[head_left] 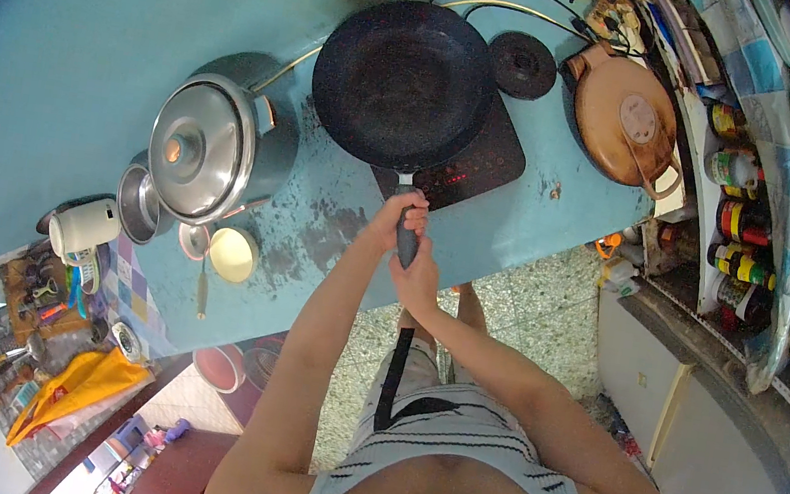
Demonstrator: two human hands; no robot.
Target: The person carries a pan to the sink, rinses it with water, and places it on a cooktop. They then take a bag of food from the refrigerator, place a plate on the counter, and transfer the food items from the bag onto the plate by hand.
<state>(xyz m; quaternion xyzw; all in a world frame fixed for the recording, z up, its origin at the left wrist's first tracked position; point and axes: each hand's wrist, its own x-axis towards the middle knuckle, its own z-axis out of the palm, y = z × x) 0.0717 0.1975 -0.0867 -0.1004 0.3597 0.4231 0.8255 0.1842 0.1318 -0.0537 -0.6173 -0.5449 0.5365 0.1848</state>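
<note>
Both my hands are on the grey handle of a black frying pan (402, 85). My left hand (398, 221) is closed round the handle near the pan's metal joint. My right hand (417, 277) holds the handle's end, nearer my body. The pan looks bare inside and sits over the rear part of a black induction cooktop (470, 170), whose panel shows lit red marks. Whether the pan rests on the cooktop or is lifted, I cannot tell. To the left stands a large lidded steel pot (200, 148). A round black lid or disc (523, 66) lies right of the pan.
A brown round appliance or lidded pan (628, 121) is at the right, by a rack of jars (743, 220). A cream bowl (233, 255), a small strainer (194, 240), a steel saucepan (141, 204) and a cream mug-like container (83, 227) stand left. Cables (527, 8) run along the back.
</note>
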